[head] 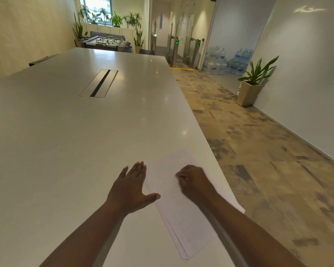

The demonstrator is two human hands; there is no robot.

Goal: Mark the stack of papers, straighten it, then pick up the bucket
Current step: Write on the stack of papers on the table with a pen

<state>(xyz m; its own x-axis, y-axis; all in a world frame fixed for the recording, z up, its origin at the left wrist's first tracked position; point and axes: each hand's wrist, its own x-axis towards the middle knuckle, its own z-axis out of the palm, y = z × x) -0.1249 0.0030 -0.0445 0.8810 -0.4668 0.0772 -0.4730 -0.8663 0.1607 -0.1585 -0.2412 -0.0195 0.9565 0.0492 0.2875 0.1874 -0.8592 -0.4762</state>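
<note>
The left hand lies flat, fingers straight and together, thumb splayed out onto the near left edge of the thin stack of white paper sheets. That reads as a brace, pinning the sheets so they don't skid on the smooth, glossy off-white surface. Just to its right, the right hand sits on top of the stack with fingers curled in tight, the way you'd hold a pen. It's blurred, and I cannot tell whether anything is pinched there, so the marking is probably in hand but not certain.

The stack runs slantwise under both hands, its far corner beyond the right knuckles, its near corner back toward the right forearm. Along the near left side the edges fan apart slightly, so the sheets aren't square yet and the straightening looks undone. Paper this thin will slide and buckle easily, so a flat palm is the right hold.

The stack's right side lies close to the surface's edge, with mottled brown floor beyond. No bucket anywhere in view.
</note>
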